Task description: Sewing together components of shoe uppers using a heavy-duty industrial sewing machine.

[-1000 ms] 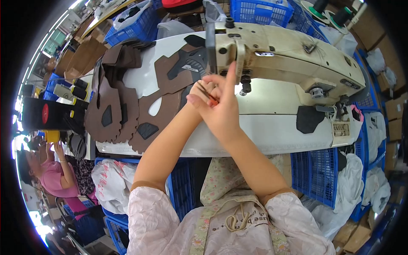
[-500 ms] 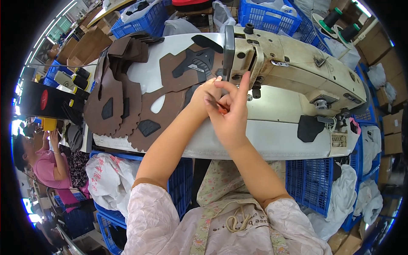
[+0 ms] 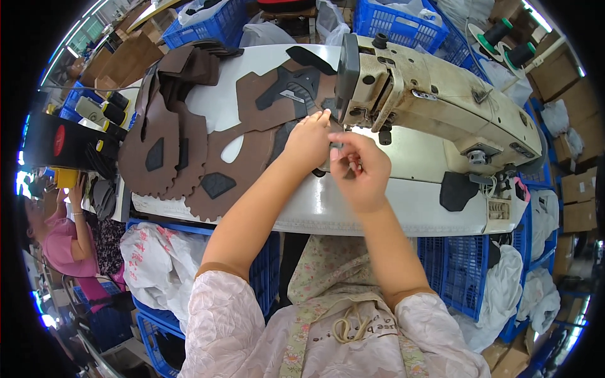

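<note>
My left hand (image 3: 309,143) lies with its fingers stretched out on a brown sheet panel (image 3: 258,146), close to the needle area of a cream sewing machine (image 3: 441,104). Black patches (image 3: 218,184) sit on the brown sheets. My right hand (image 3: 367,165) is curled just right of the left one, its thumb and forefinger near the needle. Small thread snips (image 3: 358,166) are tucked in that palm, mostly hidden by the fingers. A finer thread between the fingertips cannot be made out.
Stacked brown panels (image 3: 183,75) stand at the table's left. A loose black piece (image 3: 458,191) lies on the right. Blue crates (image 3: 211,25) stand behind, more below the table edge. Thread cones (image 3: 495,34) rise at back right. Another person (image 3: 66,236) sits at far left.
My right hand has turned and curled inward, its raised forefinger now down near the needle; the snips are now largely hidden in the palm. My left hand has barely moved.
</note>
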A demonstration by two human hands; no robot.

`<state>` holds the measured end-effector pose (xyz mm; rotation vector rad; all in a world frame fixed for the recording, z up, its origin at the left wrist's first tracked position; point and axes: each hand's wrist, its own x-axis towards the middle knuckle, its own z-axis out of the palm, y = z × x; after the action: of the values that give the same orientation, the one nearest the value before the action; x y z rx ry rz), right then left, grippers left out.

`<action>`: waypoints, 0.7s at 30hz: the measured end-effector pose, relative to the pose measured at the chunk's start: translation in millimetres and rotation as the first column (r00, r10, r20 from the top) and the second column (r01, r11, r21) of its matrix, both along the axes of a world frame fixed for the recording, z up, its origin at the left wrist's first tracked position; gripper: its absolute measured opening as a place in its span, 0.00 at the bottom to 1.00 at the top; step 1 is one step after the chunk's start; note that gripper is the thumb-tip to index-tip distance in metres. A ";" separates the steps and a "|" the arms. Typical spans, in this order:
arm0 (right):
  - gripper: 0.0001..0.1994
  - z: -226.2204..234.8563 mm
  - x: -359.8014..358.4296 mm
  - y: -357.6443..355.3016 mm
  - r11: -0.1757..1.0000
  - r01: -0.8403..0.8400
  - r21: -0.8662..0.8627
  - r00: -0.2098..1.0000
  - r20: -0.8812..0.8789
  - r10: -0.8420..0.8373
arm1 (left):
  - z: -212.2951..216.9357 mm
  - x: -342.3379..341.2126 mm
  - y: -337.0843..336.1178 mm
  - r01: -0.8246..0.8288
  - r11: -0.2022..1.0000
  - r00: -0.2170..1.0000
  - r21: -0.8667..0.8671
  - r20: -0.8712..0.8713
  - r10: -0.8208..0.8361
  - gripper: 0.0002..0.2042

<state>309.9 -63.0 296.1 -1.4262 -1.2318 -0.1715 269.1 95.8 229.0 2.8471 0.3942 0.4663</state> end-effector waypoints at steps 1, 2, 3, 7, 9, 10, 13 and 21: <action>0.14 -3.2 1.8 1.3 0.994 0.082 0.073 0.997 0.006 -0.082 | 1.9 0.3 1.2 0.045 0.988 0.997 0.149 -0.073 -0.035 0.16; 0.14 -4.8 3.1 -3.1 0.994 0.090 0.067 0.996 0.007 -0.091 | 3.0 1.5 0.3 0.053 0.988 0.996 0.143 -0.073 -0.043 0.16; 0.15 -2.1 5.0 -12.8 0.996 0.084 0.016 0.996 0.002 -0.084 | 6.9 2.1 -2.1 0.002 0.985 0.996 0.175 -0.093 0.015 0.17; 0.20 -9.4 -4.4 -34.8 0.999 -0.020 -0.048 0.990 -0.138 0.013 | 2.6 8.4 6.4 -0.121 0.963 0.988 0.242 -0.061 0.140 0.19; 0.18 -20.6 -19.9 -33.4 0.970 -0.236 0.054 0.849 -0.475 0.233 | -0.3 12.0 17.1 -0.170 0.947 0.981 0.273 -0.046 0.189 0.19; 0.18 -23.9 -24.6 -29.0 0.971 -0.234 0.052 0.849 -0.476 0.230 | 0.2 9.9 25.4 -0.185 0.938 0.978 0.294 -0.044 0.206 0.20; 0.20 -35.5 -32.7 -12.2 0.879 -0.468 -0.094 0.448 -0.883 0.144 | -5.8 3.2 51.3 -0.215 0.943 0.976 0.253 0.084 0.200 0.19; 0.15 -42.6 -3.9 72.0 0.980 -0.122 0.156 -0.321 -0.941 0.110 | -11.4 5.2 60.5 -0.228 0.969 0.958 0.091 0.200 0.207 0.21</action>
<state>306.0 9.0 253.4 -0.7914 0.2229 1.1065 274.3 156.4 217.6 2.8441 0.6685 0.8197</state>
